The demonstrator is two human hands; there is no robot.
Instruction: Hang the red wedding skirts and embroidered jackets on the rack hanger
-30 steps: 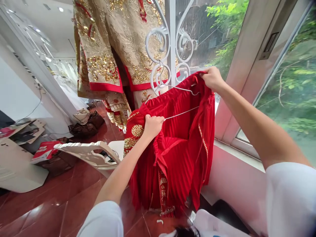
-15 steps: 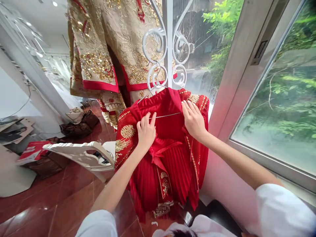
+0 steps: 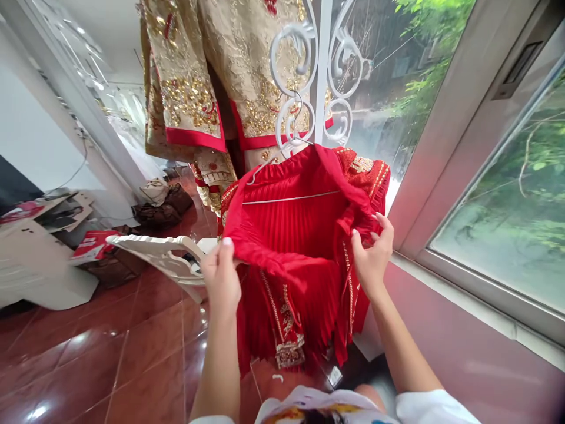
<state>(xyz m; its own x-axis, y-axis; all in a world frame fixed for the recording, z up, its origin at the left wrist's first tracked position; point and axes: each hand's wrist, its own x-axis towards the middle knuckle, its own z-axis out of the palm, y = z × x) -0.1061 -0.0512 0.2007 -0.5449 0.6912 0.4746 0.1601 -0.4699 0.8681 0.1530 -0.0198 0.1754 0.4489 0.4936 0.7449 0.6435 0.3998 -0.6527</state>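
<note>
A red pleated skirt (image 3: 291, 229) with a gathered waistband hangs on a wire hanger (image 3: 296, 112), hooked to the white scrollwork. My left hand (image 3: 222, 274) pinches the waistband at its front left, thumb on top. On the right, my right hand (image 3: 374, 250) grips the waistband's other side, its fingertips partly behind the cloth. Between the hands the waist is stretched wide, and the hanger's lower bar crosses the opening. Behind and below the skirt shows a red garment with gold embroidery (image 3: 364, 166).
Above hangs a cream and gold sequined garment (image 3: 260, 70) beside white metal scrollwork (image 3: 293, 53). A white chair (image 3: 163, 253) stands at left, with brown bags (image 3: 165, 206) beyond it on the red tiled floor (image 3: 154, 335). The window frame (image 3: 419, 235) bounds the right.
Both hands have moved down and outward from inside the garment, now holding the skirt's waistband and spreading it open. The view has shifted, so surroundings sit further right.
</note>
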